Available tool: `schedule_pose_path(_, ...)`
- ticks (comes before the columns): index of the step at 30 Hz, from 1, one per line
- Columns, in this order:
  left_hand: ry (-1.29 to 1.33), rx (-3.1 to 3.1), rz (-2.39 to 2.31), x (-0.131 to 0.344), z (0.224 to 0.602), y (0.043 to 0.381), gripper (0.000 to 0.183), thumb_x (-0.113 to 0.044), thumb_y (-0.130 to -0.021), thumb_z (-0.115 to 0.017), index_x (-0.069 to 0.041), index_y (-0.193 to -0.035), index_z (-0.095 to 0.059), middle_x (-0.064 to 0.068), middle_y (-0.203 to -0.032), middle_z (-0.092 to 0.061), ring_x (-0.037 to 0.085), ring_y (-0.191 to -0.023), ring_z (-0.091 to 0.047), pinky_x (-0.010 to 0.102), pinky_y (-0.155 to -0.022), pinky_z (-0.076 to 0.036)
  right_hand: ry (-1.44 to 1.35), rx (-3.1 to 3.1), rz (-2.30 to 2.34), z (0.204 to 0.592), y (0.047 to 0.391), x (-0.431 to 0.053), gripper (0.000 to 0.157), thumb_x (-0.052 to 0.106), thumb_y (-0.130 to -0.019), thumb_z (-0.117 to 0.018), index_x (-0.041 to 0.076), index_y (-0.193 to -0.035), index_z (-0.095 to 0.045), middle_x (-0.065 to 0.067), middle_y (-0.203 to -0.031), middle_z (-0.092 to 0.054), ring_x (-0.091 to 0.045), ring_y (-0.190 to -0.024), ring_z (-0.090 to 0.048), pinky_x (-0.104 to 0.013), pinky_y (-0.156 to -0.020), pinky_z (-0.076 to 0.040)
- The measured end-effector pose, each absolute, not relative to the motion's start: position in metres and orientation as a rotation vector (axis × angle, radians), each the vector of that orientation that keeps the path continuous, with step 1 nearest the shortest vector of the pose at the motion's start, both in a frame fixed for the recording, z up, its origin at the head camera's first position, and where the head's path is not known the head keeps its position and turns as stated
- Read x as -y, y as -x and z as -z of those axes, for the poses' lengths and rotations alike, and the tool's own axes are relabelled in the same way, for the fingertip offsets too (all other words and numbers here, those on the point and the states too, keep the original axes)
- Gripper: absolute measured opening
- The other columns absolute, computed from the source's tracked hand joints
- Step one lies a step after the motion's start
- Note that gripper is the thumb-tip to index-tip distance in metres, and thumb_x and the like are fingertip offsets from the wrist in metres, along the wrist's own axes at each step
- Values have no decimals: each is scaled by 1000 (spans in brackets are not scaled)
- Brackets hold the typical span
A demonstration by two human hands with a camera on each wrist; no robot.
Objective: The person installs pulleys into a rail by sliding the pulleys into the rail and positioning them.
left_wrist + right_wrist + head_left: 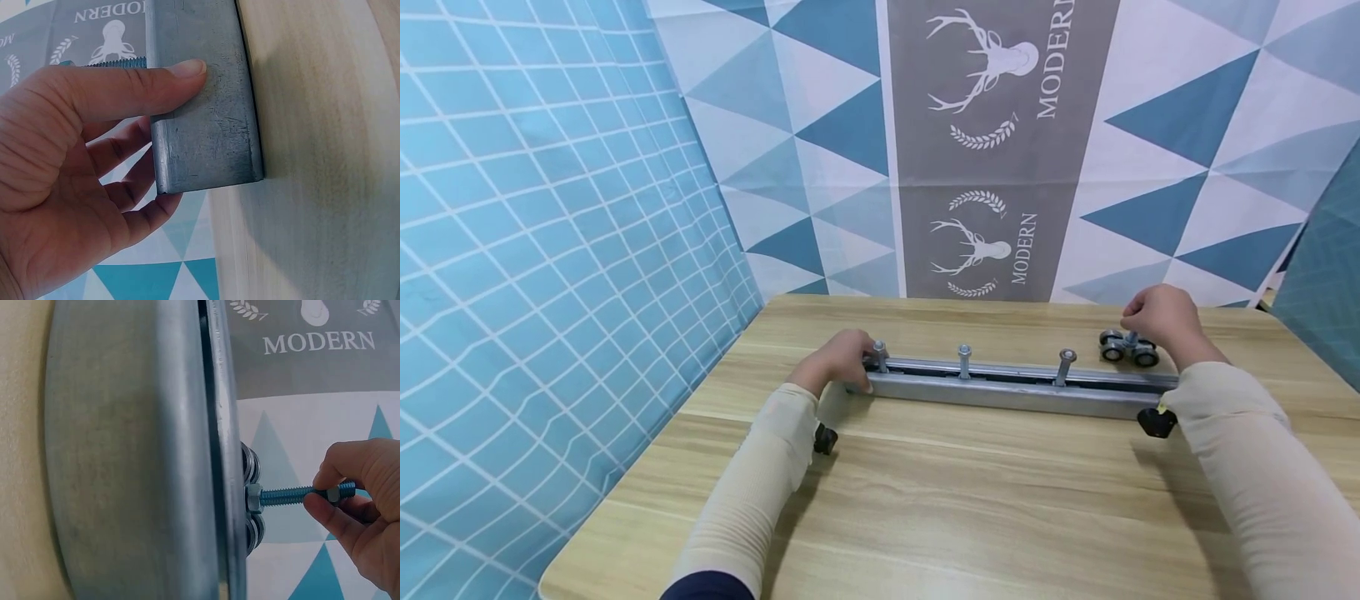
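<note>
A long grey metal rail [1000, 395] with a slot along its top lies across the table. My left hand [842, 360] grips its left end; in the left wrist view the thumb [178, 78] presses the rail's side face [212, 125]. Three upright bolts [965, 362] stick out of the slot. Behind the rail's right part stands a roller trolley [1127, 347] with several small wheels. My right hand [1168, 321] pinches the trolley's threaded bolt [287, 496] near its top, beside a nut [334, 495]. In the right wrist view the rail partly hides the wheels [252, 534].
The rail and trolley rest on a wood-grain table [970, 492]. A patterned cloth [820, 150] hangs behind the table's back edge, and a blue checked cloth [550, 208] hangs on the left. Black pieces [824, 439] sit at both wrists.
</note>
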State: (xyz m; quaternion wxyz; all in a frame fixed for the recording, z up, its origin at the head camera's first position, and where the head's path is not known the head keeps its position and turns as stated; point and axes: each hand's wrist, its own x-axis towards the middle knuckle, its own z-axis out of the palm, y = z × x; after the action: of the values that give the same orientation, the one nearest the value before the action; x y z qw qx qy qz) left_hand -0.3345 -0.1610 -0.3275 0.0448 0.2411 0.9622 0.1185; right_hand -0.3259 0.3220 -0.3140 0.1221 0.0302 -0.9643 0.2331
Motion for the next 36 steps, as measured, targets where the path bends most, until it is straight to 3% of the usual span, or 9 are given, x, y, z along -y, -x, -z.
schedule_pose_path(10, -708, -2926, -405, 162, 327, 337, 50, -7, -61, -90, -5, -107, -72, 8, -104, -65, 21, -90, -57, 38, -86, -50, -153, 2783, -624, 302, 318, -322, 13, 6, -85, -65, -6, -81, -69, -14, -72, -64, -29, -64, -56, -50, -61, -46)
schedule_pose_path(15, -762, -2923, -403, 164, 329, 341, 47, -10, -58, -91, -4, -102, -73, 7, -98, -65, 21, -84, -56, 38, -78, -51, -166, 2781, -596, 292, 313, -320, 13, 7, -84, -65, -5, -83, -69, -14, -74, -64, -30, -65, -56, -51, -61, -45)
schedule_pose_path(19, -750, -2924, -404, 163, 328, 340, 46, -8, -60, -90, -4, -102, -73, 7, -97, -65, 21, -84, -56, 38, -80, -50, -187, 2779, -569, 286, 308, -320, 12, 7, -84, -66, -4, -83, -69, -13, -74, -64, -29, -65, -56, -50, -61, -45)
schedule_pose_path(36, -724, -2937, -374, 162, 328, 336, 49, -9, -61, -90, -7, -107, -72, 6, -103, -64, 19, -89, -56, 37, -84, -50, -204, 2747, -542, 263, 271, -334, 14, 9, -85, -68, -4, -89, -69, -8, -72, -61, -26, -63, -51, -37, -53, -37)
